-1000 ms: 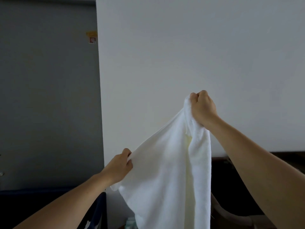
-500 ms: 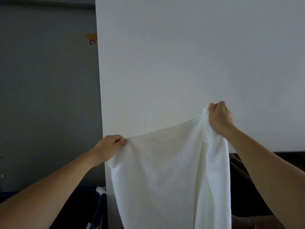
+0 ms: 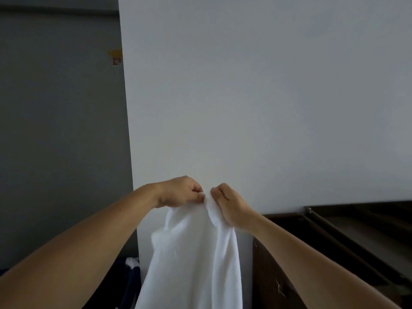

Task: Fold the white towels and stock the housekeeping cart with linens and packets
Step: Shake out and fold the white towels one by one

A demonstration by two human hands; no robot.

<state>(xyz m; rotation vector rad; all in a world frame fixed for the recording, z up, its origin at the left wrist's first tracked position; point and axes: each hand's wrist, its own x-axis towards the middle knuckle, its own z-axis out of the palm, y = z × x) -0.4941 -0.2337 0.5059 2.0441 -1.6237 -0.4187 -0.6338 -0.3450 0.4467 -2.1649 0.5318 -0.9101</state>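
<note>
A white towel [image 3: 194, 259] hangs in the air in front of a white wall, doubled over lengthwise, its lower end out of frame. My left hand [image 3: 180, 192] pinches one top corner. My right hand [image 3: 229, 206] grips the other top corner right beside it, so the two corners meet at the top. Both forearms reach in from the bottom corners of the frame.
A dark wooden cabinet [image 3: 347, 237] stands at the lower right against the white wall [image 3: 267, 97]. A grey wall [image 3: 58, 130] with a small yellow sticker [image 3: 116, 56] is on the left. Dark blue fabric with a bit of white cloth [image 3: 132, 263] shows low left.
Both hands came together: the towel was held spread wide half a second ago and its two top corners now meet, folding it in half. The hands also sank lower.
</note>
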